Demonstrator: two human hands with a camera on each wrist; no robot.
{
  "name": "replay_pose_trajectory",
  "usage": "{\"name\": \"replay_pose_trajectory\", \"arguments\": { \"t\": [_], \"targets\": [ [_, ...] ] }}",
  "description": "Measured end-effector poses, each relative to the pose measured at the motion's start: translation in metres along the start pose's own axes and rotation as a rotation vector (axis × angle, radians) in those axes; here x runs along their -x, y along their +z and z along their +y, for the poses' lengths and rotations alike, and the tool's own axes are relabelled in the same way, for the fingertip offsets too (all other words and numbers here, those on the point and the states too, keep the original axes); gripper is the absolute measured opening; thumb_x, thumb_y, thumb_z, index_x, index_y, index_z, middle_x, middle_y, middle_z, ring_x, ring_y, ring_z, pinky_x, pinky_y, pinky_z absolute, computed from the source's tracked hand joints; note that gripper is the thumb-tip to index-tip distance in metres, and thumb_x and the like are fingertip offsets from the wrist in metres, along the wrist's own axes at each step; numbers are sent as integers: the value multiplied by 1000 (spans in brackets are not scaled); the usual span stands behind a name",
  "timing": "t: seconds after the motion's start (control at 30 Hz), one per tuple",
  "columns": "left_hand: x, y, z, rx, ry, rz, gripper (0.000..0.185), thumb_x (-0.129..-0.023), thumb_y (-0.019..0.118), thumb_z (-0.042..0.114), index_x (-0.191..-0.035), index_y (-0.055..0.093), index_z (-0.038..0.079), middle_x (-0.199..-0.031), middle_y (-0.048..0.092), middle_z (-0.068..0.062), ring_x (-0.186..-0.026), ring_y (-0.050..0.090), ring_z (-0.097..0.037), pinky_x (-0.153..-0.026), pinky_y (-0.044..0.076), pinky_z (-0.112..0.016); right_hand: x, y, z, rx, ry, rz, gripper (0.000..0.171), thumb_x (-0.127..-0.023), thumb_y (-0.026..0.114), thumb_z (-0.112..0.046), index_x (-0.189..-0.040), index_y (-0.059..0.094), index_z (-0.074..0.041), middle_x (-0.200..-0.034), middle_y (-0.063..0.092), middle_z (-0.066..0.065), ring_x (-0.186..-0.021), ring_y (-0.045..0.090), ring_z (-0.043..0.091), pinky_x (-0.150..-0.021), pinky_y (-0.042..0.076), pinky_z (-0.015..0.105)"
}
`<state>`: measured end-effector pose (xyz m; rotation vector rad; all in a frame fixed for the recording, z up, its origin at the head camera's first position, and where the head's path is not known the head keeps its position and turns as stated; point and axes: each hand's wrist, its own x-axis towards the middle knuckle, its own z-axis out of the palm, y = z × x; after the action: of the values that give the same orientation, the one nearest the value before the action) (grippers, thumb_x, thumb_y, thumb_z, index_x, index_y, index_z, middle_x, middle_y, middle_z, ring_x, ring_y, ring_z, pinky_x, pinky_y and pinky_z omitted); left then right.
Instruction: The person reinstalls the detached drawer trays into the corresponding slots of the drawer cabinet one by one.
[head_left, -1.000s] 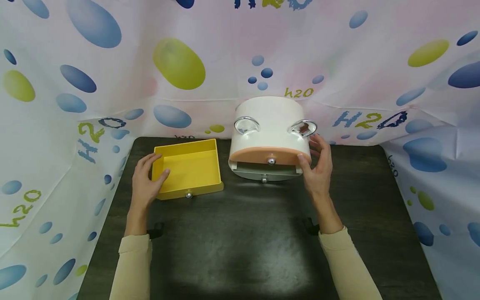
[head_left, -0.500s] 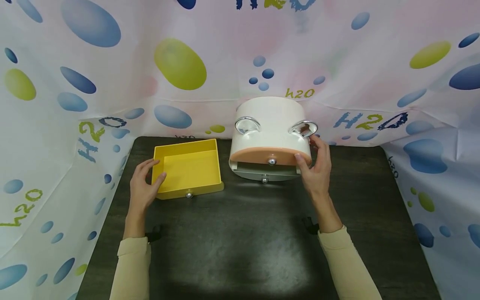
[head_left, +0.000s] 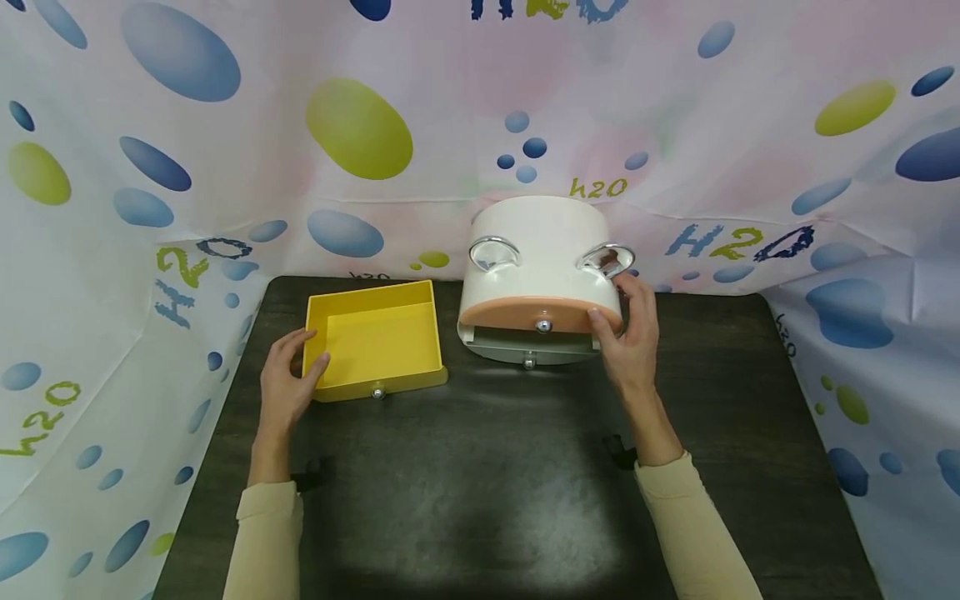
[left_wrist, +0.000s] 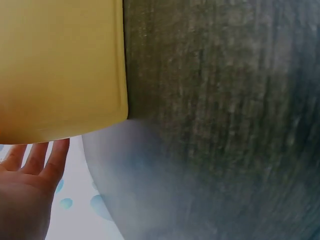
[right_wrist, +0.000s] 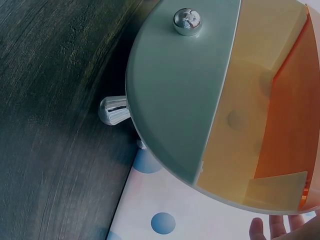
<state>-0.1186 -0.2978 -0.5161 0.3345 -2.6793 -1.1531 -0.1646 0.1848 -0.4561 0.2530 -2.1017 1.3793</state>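
Yellow drawer (head_left: 375, 343) lies out of the cabinet on the dark table (head_left: 480, 483), my left hand (head_left: 288, 385) clasping its near left corner, thumb over the rim. My right hand (head_left: 628, 337) grips the white cabinet (head_left: 540, 250) at the orange drawer (head_left: 536, 313). I judge I am steadying both; next the yellow one needs lifting level toward the empty slot.

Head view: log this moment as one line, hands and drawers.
left hand: grips yellow drawer left edge | right hand: holds orange drawer right end, partly out of white cabinet | yellow drawer: on table
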Motion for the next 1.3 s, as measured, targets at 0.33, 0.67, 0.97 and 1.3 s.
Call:
{"name": "replay_pose_trajectory", "arguments": {
  "t": [0.33,0.67,0.97,1.3],
  "targets": [
    [6,2,-4,9,-58,-37,53,-95,68,28,-142,53,8,-149,41,-18,-128,44,-39,-107,39,-58,1,1,5,-5,6,-2,59,-89,69,-43,-132,58,-5,-135,52,12,-125,47,22,-105,38,43],
    [8,4,-7,19,-45,-44,53,-96,67,29,-142,53,7,-149,41,-20,-133,41,-41,-107,37,-61,-2,-1,-25,-12,19,-11,51,-86,69,-16,-129,55,9,-132,49,29,-122,46,35,-104,37,55],
    [8,6,-8,5,-120,-115,61,-97,63,39,-148,46,11,-156,33,-19,-141,32,-42,-114,25,-61,-6,-2,-48,-24,20,-32,50,-86,66,-9,-127,52,15,-130,47,35,-121,45,41,-103,35,63],
    [5,10,-8,-4,-166,-153,64,-97,60,44,-151,41,16,-159,31,-17,-143,29,-42,-115,21,-62,-7,1,-44,-37,53,-42,53,-86,64,-13,-129,51,14,-133,45,33,-120,42,45,-101,32,67]
  ]
}}
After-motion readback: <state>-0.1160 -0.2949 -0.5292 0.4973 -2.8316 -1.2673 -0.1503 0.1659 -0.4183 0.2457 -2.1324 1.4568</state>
